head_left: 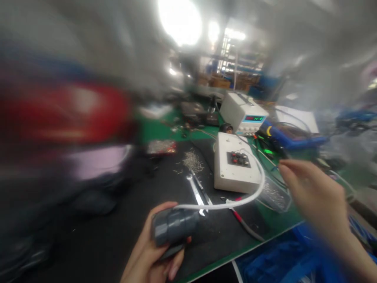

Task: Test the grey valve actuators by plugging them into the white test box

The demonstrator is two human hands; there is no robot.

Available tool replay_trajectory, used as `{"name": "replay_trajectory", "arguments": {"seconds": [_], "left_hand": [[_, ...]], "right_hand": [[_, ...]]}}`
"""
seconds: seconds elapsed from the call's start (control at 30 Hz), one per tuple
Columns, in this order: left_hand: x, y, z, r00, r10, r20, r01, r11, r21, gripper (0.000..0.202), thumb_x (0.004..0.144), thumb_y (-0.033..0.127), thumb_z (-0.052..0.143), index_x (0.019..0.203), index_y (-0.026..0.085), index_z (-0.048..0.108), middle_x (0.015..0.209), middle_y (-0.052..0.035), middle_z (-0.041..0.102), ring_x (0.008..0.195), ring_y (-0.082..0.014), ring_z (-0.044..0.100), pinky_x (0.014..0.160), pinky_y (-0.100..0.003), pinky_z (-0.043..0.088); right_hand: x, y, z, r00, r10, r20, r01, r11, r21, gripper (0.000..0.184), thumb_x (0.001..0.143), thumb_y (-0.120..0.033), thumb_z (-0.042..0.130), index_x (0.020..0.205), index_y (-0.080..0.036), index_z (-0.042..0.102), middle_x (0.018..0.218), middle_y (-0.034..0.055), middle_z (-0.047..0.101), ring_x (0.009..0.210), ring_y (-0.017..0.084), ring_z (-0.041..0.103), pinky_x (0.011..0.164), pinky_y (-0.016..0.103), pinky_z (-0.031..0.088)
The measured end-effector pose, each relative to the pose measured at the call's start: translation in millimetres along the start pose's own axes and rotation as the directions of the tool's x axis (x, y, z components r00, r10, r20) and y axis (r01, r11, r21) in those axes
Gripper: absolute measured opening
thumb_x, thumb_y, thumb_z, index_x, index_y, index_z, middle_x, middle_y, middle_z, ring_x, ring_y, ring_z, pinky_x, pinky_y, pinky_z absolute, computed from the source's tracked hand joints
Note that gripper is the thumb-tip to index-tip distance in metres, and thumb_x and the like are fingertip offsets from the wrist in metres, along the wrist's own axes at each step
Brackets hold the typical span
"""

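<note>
Head view: a dark grey fitting [176,226], smooth, stepped and roughly cylindrical, is held low over the black mat [165,184] on the green counter [150,133]. It is grasped by the fingers of the left hand [147,251], curled round its side and underside. A smooth white cable [218,206] is seen along the fitting's upper edge, bowed across a bright metal wrench [194,190] and up past a matt white box [232,179]. Black and red parts are set in the box's face. Small metal pins [192,162] are heaped behind the wrench; a tool with red-and-grey handles [249,228] is laid before the box.

The cable's attachment is not made out, and its far end cannot be traced. The right hand [315,192] is raised at right, its fingers bunched; whether anything is gripped cannot be told. Its forearm is cut off by the frame. A red object [88,114] at left is too blurred to be identified.
</note>
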State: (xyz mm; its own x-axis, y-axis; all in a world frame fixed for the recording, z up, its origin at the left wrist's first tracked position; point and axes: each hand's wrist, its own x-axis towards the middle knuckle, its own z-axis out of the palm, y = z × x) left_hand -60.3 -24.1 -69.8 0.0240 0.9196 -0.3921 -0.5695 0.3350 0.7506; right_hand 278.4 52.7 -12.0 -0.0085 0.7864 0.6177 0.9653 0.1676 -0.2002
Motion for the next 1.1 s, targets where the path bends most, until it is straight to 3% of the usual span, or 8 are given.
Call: {"name": "replay_trajectory", "arguments": {"seconds": [0.07, 0.1, 0.2, 0.37, 0.53, 0.63, 0.83, 1.1], "left_hand": [[-4.5, 0.8, 3.3, 0.998, 0.017, 0.059, -0.019, 0.999, 0.033, 0.067, 0.085, 0.038, 0.068, 0.142, 0.022, 0.037, 0.085, -0.0112, 0.073, 0.047, -0.0095, 0.046, 0.050, -0.020, 0.025], [-6.0, 1.0, 3.6, 0.997, 0.015, 0.082, -0.018, 0.999, 0.042, 0.064, 0.088, 0.040, 0.065, 0.142, 0.021, 0.036, 0.085, -0.0108, 0.072, 0.049, -0.0091, 0.045, 0.052, -0.021, 0.026], [-9.0, 0.3, -0.8, 0.991, 0.000, 0.136, -0.006, 0.999, 0.046, 0.058, 0.095, 0.041, 0.059, 0.143, 0.020, 0.035, 0.088, -0.0103, 0.071, 0.053, -0.0099, 0.045, 0.053, -0.022, 0.028], [-12.6, 1.0, -10.2, 0.972, 0.001, 0.235, -0.022, 0.996, 0.084, 0.045, 0.103, 0.042, 0.050, 0.141, 0.022, 0.037, 0.092, -0.0067, 0.067, 0.057, -0.0091, 0.045, 0.056, -0.024, 0.029], [-11.7, 1.5, -11.9, 0.945, -0.019, 0.326, -0.010, 0.996, 0.085, 0.036, 0.107, 0.041, 0.048, 0.137, 0.023, 0.042, 0.091, -0.0047, 0.065, 0.060, -0.0088, 0.043, 0.056, -0.025, 0.028], [-9.9, -0.2, -12.8, 0.947, -0.020, 0.321, 0.000, 0.998, 0.062, 0.034, 0.109, 0.041, 0.046, 0.138, 0.024, 0.043, 0.094, -0.0063, 0.067, 0.060, -0.0090, 0.043, 0.056, -0.025, 0.028], [-10.5, 1.1, -13.3, 0.964, -0.015, 0.266, 0.005, 0.999, 0.036, 0.035, 0.108, 0.040, 0.046, 0.139, 0.024, 0.043, 0.101, -0.0080, 0.068, 0.060, -0.0083, 0.043, 0.056, -0.024, 0.030], [-11.2, 2.5, -13.9, 0.959, -0.030, 0.283, 0.004, 0.996, 0.092, 0.047, 0.100, 0.035, 0.054, 0.142, 0.023, 0.036, 0.095, -0.0081, 0.068, 0.058, -0.0091, 0.042, 0.055, -0.025, 0.027]], "right_hand": [[-27.7, -50.4, -12.2, 0.968, -0.237, 0.089, 0.210, 0.947, 0.242, 0.020, 0.105, -0.037, 0.063, 0.123, -0.033, 0.068, 0.120, 0.0000, 0.072, 0.105, 0.023, 0.070, 0.093, 0.035, 0.057], [-37.7, -71.5, -14.1, 0.921, -0.380, 0.086, 0.332, 0.881, 0.337, 0.023, 0.104, -0.035, 0.063, 0.126, -0.033, 0.067, 0.122, 0.0006, 0.071, 0.108, 0.024, 0.070, 0.092, 0.035, 0.059], [-51.4, -115.6, -2.5, 0.818, -0.564, 0.110, 0.476, 0.773, 0.419, 0.036, 0.106, -0.040, 0.058, 0.139, -0.027, 0.062, 0.130, 0.0058, 0.068, 0.115, 0.026, 0.068, 0.089, 0.035, 0.063], [-49.5, -135.1, 24.4, 0.817, -0.561, 0.132, 0.435, 0.751, 0.497, 0.037, 0.109, -0.034, 0.053, 0.145, -0.024, 0.055, 0.136, 0.0058, 0.066, 0.118, 0.021, 0.068, 0.101, 0.030, 0.061], [-45.2, -137.8, 19.0, 0.846, -0.509, 0.159, 0.325, 0.729, 0.603, 0.034, 0.107, -0.033, 0.057, 0.141, -0.030, 0.060, 0.126, 0.0046, 0.072, 0.106, 0.024, 0.074, 0.096, 0.035, 0.065], [-39.7, -143.9, 16.0, 0.860, -0.477, 0.182, 0.273, 0.731, 0.626, 0.030, 0.107, -0.034, 0.057, 0.135, -0.030, 0.065, 0.119, 0.0040, 0.075, 0.099, 0.023, 0.076, 0.093, 0.032, 0.066], [-31.6, -147.3, 15.3, 0.838, -0.484, 0.252, 0.253, 0.753, 0.607, 0.029, 0.109, -0.043, 0.058, 0.133, -0.028, 0.065, 0.123, 0.0018, 0.074, 0.102, 0.018, 0.075, 0.097, 0.024, 0.061], [-36.3, -148.0, 14.0, 0.850, -0.429, 0.305, 0.158, 0.761, 0.630, 0.029, 0.105, -0.034, 0.063, 0.133, -0.028, 0.068, 0.125, 0.0028, 0.073, 0.104, 0.020, 0.074, 0.094, 0.027, 0.062]]}}
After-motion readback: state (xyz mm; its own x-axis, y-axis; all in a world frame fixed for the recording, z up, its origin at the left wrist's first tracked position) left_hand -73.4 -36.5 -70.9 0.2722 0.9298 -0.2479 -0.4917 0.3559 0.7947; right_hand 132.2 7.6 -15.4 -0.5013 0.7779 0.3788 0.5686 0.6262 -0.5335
